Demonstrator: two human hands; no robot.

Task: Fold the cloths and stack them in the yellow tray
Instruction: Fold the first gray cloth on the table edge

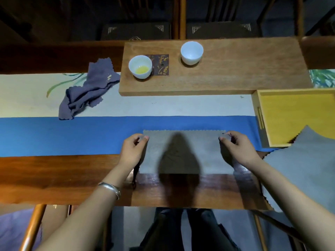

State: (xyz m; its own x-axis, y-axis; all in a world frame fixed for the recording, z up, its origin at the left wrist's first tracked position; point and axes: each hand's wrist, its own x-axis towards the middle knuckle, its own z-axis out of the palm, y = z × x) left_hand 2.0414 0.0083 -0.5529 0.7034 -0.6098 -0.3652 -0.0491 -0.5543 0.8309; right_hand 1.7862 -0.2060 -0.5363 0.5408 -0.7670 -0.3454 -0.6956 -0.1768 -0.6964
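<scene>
Two hands work one grey cloth point(184, 151) in the head view, the only view given. The cloth lies flat on the surface point(63, 176), its far edge on the blue runner point(72, 134) and its near edge on bare wood. The left hand point(133, 151) pinches the far left corner between thumb and fingertips, fingers narrow and closed on the fabric; the right hand point(235, 151) pinches the far right corner the same way.

The step looks like a fold in half, either just laid down or about to be made. To do it well, both corners should travel together so the scalloped edges meet squarely, and the fabric should stay taut between the hands so no wrinkle gets trapped. A palm run across the fold afterwards would set the crease.

The yellow tray point(290, 113) sits at the right, just beside the runner, with a second grey cloth point(304, 165) draped over its near corner and hanging off the surface edge. It is unfolded, so the tray holds no finished stack yet. A crumpled purple cloth point(87, 89) waits at the far left, well apart from the tray. Two white cups point(191, 52) stand on a wooden board point(244, 69) beyond, clear of the work.
</scene>
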